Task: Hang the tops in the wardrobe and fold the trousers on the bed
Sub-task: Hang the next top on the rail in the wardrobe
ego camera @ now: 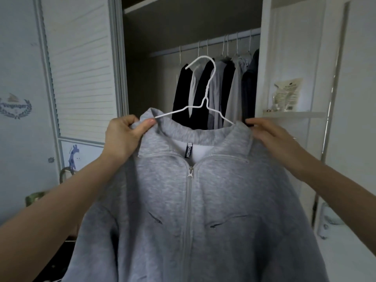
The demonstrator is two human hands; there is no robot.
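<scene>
Leftmost, a louvred door [81,68] is standing closed, with a ship sticker [15,106] on the panel beside it. Next, the left hand [124,137] is gripping the hoodie [193,210] at its collar, thumb and curled fingers [147,124] pinching the grey fabric just where the left arm of the hanger [205,92] is slipping under the cloth. Between the two hands the collar is sagging a little, and the hanger's white wire is rising from it, its hook curling up in front of the open wardrobe [191,27] (not touching the rail [203,43]). Behind the hook, dark and pale tops [215,92] are hanging from that rail on their own hangers. Below the fingers the hoodie is hanging in mid-air, zipped nearly to the top, a black label [186,150] showing inside the neck. Further right, the right hand [272,135] is holding the collar's other end, its fingers curled over the edge of the fabric, the tips hidden behind it. Beyond that hand, a shelf [293,114] is carrying small items on the white door.
</scene>
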